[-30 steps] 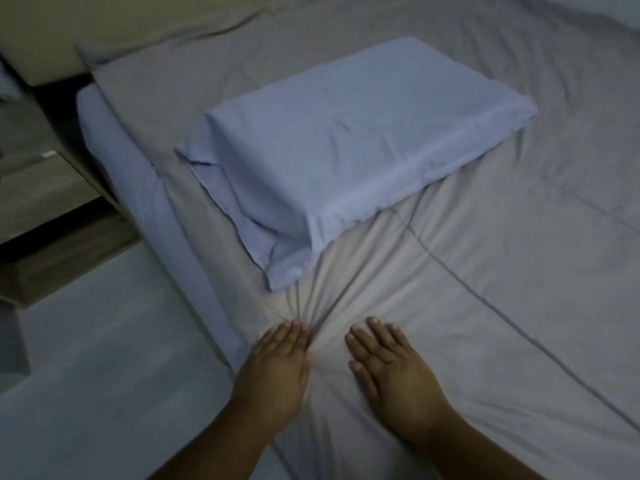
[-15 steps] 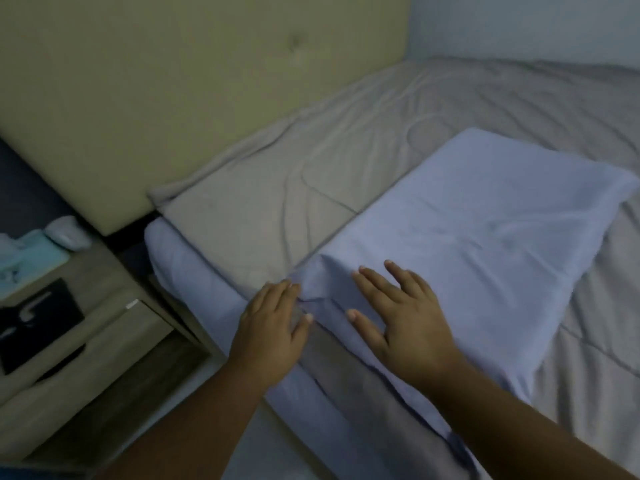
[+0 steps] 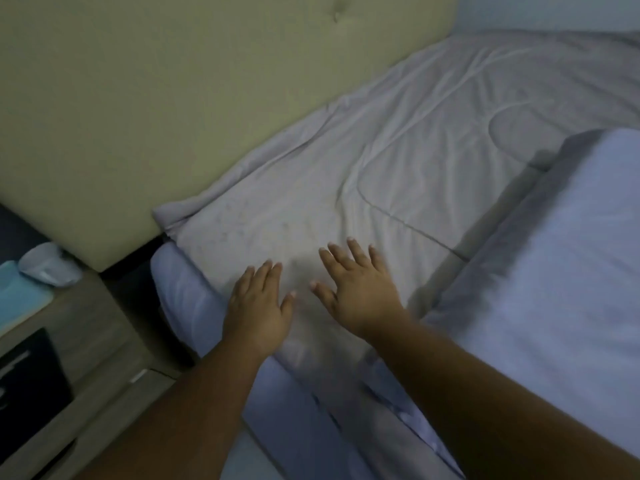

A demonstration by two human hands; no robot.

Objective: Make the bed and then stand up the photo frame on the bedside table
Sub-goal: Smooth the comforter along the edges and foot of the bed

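Both hands lie flat, palms down, on the pale grey quilted bedcover [image 3: 398, 161] near its corner by the head of the bed. On the left hand [image 3: 258, 306] the fingers are straight and close together, and it sits at the cover's side edge. On the right hand [image 3: 360, 289] the fingers are spread, and it sits just beside the left, further in on the bed. Neither hand grips anything.

Below the cover's edge, the light blue sheet over the mattress [image 3: 187, 299] shows along the side of the bed. A light blue rectangular pillow [image 3: 561, 258] lies on the cover to the right of the right arm. The beige padded headboard [image 3: 173, 98] stands behind the bed.

At the left stands the light wooden bedside table [image 3: 100, 327]. A black rectangular photo frame [image 3: 31, 382] lies flat on its top, cut off by the picture's edge. Further back on the table are a flat teal item [image 3: 20, 296] and a small white rounded object [image 3: 46, 268], too blurred to identify.
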